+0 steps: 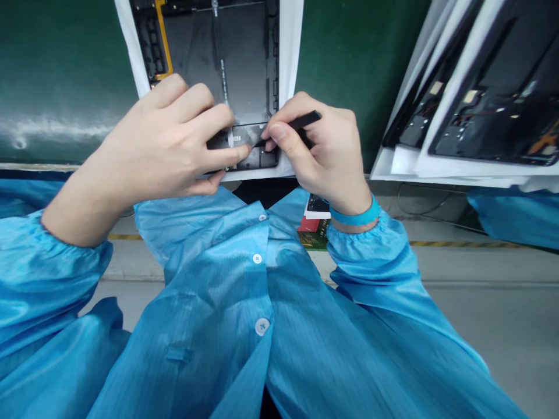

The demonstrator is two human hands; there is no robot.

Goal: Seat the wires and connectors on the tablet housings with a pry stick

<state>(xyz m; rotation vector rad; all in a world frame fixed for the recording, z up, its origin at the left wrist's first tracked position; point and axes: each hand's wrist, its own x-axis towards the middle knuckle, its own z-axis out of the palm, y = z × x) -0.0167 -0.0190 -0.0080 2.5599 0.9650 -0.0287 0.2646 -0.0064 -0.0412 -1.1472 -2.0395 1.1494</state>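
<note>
An opened tablet's dark inner housing (213, 58) lies on a white sheet (290, 52), with a yellow flex strip along its upper left. My right hand (317, 151) pinches a slim black pointed tool (301, 122), and its tip reaches a small black part near the tablet's lower end (248, 139). My left hand (170, 137) rests its fingers on that lower end, holding nothing that I can see. Both hands hide much of this end. A blue wrist strap (354, 214) circles my right wrist.
A green bench mat (61, 75) spreads on both sides of the tablet. Several more opened tablets on white sheets (484, 99) lean at the right. A small stack of boards (317, 218) sits below the bench edge. A blue sleeve (515, 218) shows at the far right.
</note>
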